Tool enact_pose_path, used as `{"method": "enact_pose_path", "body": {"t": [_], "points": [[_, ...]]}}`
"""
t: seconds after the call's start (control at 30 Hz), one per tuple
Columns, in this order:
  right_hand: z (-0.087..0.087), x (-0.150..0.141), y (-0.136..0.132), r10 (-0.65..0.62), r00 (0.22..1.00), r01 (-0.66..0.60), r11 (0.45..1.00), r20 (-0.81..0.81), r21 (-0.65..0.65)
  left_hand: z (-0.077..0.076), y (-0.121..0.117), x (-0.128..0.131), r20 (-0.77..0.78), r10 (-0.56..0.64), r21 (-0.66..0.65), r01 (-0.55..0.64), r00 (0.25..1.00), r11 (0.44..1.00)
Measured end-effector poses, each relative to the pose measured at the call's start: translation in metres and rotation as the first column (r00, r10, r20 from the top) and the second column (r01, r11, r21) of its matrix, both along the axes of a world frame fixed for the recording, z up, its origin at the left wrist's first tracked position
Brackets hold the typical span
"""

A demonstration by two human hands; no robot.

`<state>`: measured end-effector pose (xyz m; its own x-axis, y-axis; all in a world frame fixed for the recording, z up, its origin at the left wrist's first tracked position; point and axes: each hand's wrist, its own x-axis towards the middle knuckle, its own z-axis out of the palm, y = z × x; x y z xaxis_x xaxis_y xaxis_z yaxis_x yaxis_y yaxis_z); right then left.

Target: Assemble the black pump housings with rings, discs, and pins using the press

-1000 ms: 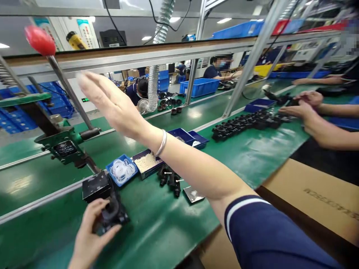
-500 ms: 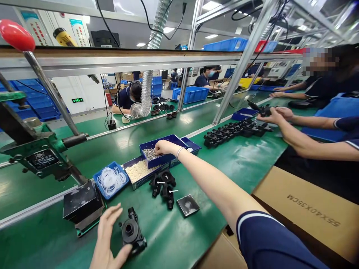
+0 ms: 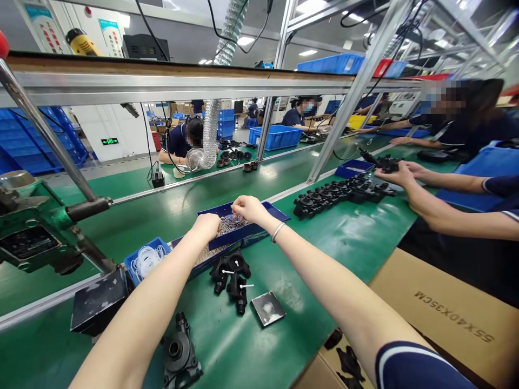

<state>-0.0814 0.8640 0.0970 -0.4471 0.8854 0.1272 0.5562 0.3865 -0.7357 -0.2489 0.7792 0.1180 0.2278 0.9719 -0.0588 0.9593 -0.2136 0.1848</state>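
My left hand is at the left end of a blue tray full of small metal screws. Its fingers curl down and are partly hidden; whatever they grip is out of sight. Over the same screws, my right hand has thumb and fingers pinched together, and anything between them is too small to make out. A black pump-like housing with a round opening lies on the green table, below my left forearm. Several smaller black parts with white pins sit in front of the tray.
A container of small beige pieces is partly under the screw tray. White rings fill a blue bin on the left, near a green lever press. A metal plate lies nearby. At right, a co-worker's hands hold a black part beyond rowed housings.
My left hand has left the black housing and reached forward to the screw tray. My right hand has lifted slightly and moved right over the screws. The view has shifted a little.
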Motion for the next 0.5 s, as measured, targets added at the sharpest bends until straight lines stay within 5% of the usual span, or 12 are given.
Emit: {"method": "enact_pose_path", "body": {"t": [0.17,0.3,0.4,0.5], "points": [[0.010,0.010,-0.024,-0.013,0.964,0.014,1.000,-0.264,-0.001,-0.007,0.004,0.000,0.069,0.020,-0.031,-0.018,0.997,0.999],[0.014,0.015,-0.082,0.097,0.872,-0.099,0.995,-0.480,0.022,-0.003,-0.005,-0.005,0.260,0.058,0.058,-0.075,0.964,0.995],[0.002,0.014,-0.142,0.202,0.813,-0.260,0.965,-0.546,-0.030,0.001,-0.031,-0.016,0.422,0.077,0.151,-0.154,0.903,0.976],[-0.025,0.005,-0.198,0.259,0.788,-0.439,0.872,-0.558,-0.216,0.004,-0.083,-0.033,0.611,0.059,0.170,-0.204,0.790,0.964]]}}
